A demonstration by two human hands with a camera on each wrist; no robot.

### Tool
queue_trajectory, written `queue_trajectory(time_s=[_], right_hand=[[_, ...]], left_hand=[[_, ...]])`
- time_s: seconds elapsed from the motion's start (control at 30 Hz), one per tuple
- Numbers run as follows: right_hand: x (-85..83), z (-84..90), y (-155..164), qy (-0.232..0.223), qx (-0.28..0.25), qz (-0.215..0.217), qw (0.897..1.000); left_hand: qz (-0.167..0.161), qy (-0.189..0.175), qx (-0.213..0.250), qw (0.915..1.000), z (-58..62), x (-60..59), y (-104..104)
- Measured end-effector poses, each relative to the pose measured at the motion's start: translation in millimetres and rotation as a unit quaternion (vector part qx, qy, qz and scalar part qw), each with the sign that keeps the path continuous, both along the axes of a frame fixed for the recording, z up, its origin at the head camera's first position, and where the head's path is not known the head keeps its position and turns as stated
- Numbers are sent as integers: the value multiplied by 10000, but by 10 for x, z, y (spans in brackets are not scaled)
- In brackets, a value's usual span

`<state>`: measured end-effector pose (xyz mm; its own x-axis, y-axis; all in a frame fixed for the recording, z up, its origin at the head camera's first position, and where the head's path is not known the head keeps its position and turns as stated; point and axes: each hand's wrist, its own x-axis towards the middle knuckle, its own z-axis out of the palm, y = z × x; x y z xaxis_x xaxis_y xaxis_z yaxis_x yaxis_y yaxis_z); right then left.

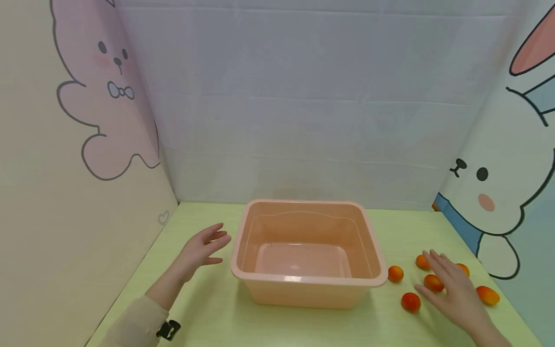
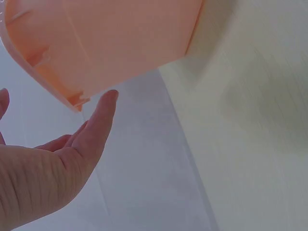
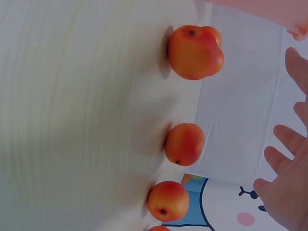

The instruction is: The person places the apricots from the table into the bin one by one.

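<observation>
A pink plastic basin [image 1: 303,294] stands on the table with nothing inside it. Just left of its rim my left hand [image 1: 203,250] hovers with relaxed, spread fingers; the left wrist view shows the thumb [image 2: 98,125] close to the basin wall [image 2: 130,38]. My right hand [image 1: 455,289] is held over a group of red-orange fruits, its fingers extended and holding nothing. The nearest fruit [image 1: 411,302] lies by the thumb, another [image 1: 433,283] beside the fingers. In the right wrist view the fruits [image 3: 192,52] sit on the tabletop below the hand [image 3: 288,178].
Another fruit [image 1: 395,273] lies close to the basin's right side, and one [image 1: 487,295] near the table's right edge. A white sheet [image 1: 303,111] hangs behind the table [image 1: 204,318]. Side panels carry a pink bear [image 1: 108,96] and a white rabbit [image 1: 511,159].
</observation>
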<state>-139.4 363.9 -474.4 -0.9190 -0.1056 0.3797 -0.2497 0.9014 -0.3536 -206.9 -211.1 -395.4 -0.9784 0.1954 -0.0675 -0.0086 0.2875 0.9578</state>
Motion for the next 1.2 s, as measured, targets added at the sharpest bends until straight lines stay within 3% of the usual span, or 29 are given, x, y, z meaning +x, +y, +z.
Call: queue_trajectory(time_s=[0.23,0.43,0.6,0.9,1.2], right_hand=[[34,-92,235,129,-357,144,9992],[62,-96,395,186,-656,-11,9977],[85,-73,531,128,-908,-342,9952],[99,40,655,-857,-1503,-1229,9772],[147,-25,848,-759,-1647,-1378,9737]], left_hand=[[-515,-521,779,9943,68,-72,26],[-708,-749,908,9905,81,-114,38],[-731,-790,944,9897,67,-131,54],[-603,-684,876,9920,70,-157,85],[-820,-478,718,9929,48,-231,92]])
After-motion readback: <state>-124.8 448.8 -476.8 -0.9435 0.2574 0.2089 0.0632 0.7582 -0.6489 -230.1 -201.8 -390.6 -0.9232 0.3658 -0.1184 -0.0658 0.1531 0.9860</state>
